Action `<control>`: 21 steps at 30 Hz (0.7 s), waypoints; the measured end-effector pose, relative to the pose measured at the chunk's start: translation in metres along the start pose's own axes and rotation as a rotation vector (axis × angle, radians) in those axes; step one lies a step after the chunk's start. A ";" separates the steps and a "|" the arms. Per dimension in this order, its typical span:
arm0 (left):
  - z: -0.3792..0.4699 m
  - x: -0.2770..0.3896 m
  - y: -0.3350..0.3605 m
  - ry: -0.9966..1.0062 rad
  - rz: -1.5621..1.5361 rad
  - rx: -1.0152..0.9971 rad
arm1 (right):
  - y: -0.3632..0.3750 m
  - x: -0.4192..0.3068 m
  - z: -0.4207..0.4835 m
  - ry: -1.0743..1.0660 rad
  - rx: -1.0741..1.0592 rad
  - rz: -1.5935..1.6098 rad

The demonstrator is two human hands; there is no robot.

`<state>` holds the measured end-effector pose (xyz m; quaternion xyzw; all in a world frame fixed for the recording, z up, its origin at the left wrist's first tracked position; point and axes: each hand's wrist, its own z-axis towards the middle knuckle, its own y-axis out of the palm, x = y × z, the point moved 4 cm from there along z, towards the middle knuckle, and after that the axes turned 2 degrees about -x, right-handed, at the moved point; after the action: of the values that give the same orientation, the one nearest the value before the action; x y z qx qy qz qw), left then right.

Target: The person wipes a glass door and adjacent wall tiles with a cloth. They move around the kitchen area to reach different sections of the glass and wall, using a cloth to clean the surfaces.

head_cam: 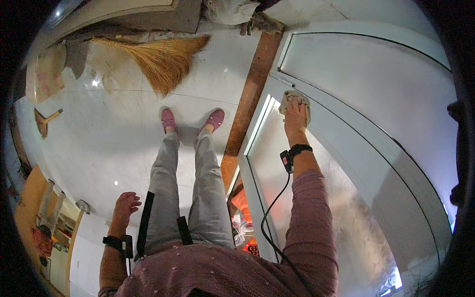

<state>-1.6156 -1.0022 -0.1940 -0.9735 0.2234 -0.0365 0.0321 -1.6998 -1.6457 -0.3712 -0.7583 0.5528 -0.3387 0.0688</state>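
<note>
My right hand [296, 117] grips a bunched beige cloth [288, 99], pressing it to the white frame of a door [326, 115]. Just below the cloth is the door's frosted glass panel [272, 148]. At my left side hangs my left hand [126, 205], its fingers loosely curled and a little apart, holding nothing. Each wrist wears a black strap with a small device. From the one on my right wrist a black cable [262, 222] runs back along my body.
A straw broom [163, 59] lies on the pale tiled floor [111, 152] beyond my feet. Farther left is a small brush [45, 120]. A brown strip [250, 96] runs beside the door. Shelves [61, 230] with several items stand at the lower left.
</note>
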 end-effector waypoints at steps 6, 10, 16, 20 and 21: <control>0.005 0.011 0.000 0.100 0.066 -0.046 | -0.009 0.013 -0.077 -0.043 0.037 -0.027; 0.019 0.042 -0.007 0.267 0.057 -0.154 | -0.042 0.036 -0.156 0.030 0.062 0.004; 0.035 0.060 -0.021 0.357 0.008 -0.162 | -0.128 0.112 -0.314 0.442 -0.023 0.220; 0.046 0.039 -0.018 0.276 -0.041 -0.194 | -0.151 0.128 -0.367 0.528 0.263 -0.026; 0.048 0.030 -0.015 0.249 -0.071 -0.207 | -0.147 0.124 -0.368 0.542 0.358 -0.034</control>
<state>-1.5777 -0.9998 -0.2394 -0.9669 0.1935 -0.1350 -0.0977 -1.7809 -1.6002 0.0331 -0.6256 0.4697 -0.6211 0.0458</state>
